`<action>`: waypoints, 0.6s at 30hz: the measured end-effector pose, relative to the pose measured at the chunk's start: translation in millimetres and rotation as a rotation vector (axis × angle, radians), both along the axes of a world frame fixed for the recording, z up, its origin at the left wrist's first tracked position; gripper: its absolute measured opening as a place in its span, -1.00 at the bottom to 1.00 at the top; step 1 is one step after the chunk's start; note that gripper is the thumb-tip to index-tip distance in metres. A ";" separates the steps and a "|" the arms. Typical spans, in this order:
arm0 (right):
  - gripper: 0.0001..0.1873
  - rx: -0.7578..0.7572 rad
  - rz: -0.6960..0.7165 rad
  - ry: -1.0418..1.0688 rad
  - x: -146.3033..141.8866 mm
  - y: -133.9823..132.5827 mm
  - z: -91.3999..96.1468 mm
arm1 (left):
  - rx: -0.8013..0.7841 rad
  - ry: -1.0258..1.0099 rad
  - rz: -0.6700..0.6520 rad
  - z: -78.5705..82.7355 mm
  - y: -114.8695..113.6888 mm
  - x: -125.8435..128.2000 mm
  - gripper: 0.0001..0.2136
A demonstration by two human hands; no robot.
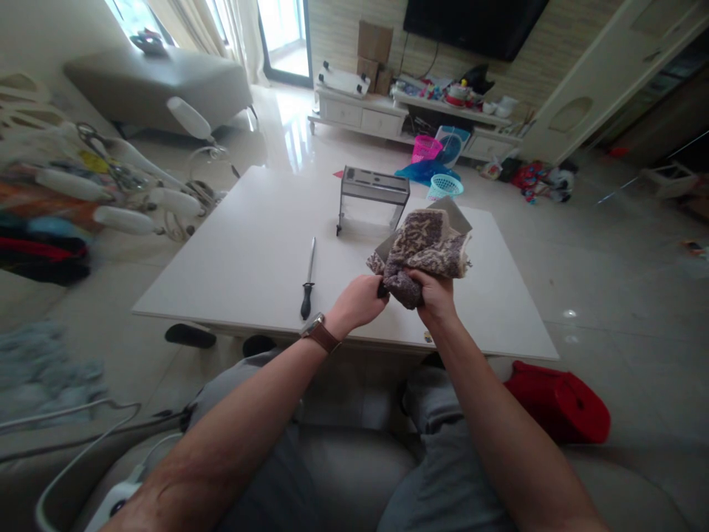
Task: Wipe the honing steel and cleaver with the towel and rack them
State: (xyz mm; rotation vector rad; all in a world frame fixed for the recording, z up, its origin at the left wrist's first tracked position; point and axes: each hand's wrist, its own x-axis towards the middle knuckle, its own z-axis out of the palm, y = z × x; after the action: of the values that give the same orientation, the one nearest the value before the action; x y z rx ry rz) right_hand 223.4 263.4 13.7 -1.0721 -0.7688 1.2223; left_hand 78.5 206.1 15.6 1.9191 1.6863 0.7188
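Note:
My left hand (360, 301), with a watch on its wrist, is closed round the dark handle of a cleaver (453, 215). The wide grey blade shows behind a patterned brown-and-cream towel (426, 240) at its upper right and left edges; the rest is hidden. My right hand (435, 295) grips the bunched towel against the blade, thumb on the near side. Both hands are held over the near part of the white table (221, 266). Left of them a sharpening steel (309, 284) with a black handle lies on the tabletop.
A knife block (375, 196) with clear sides stands toward the table's far edge. Beyond it are a teal basket (444, 186) and a pink basket (426, 148) on the floor. A red object (559, 403) is at the near right, and a chandelier-like fixture (149, 185) is at the left.

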 end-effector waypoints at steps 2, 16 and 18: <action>-0.68 -0.005 -0.028 0.012 8.9 7.4 0.3 | -0.009 0.030 0.013 1.2 -0.2 -1.9 -0.86; -0.64 -0.073 -0.007 0.138 -16.7 -12.0 -6.4 | 0.004 -0.056 -0.033 -11.8 -0.6 7.7 -0.79; -0.62 -0.086 -0.030 0.128 -19.9 -12.8 -9.8 | 0.009 -0.068 -0.054 -13.5 -0.6 8.8 -0.77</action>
State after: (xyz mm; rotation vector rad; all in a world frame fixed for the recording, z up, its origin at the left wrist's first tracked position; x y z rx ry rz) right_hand 203.5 250.6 3.9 -1.0605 -0.6045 1.2948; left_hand 87.3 205.5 2.1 1.9164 1.5869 0.7633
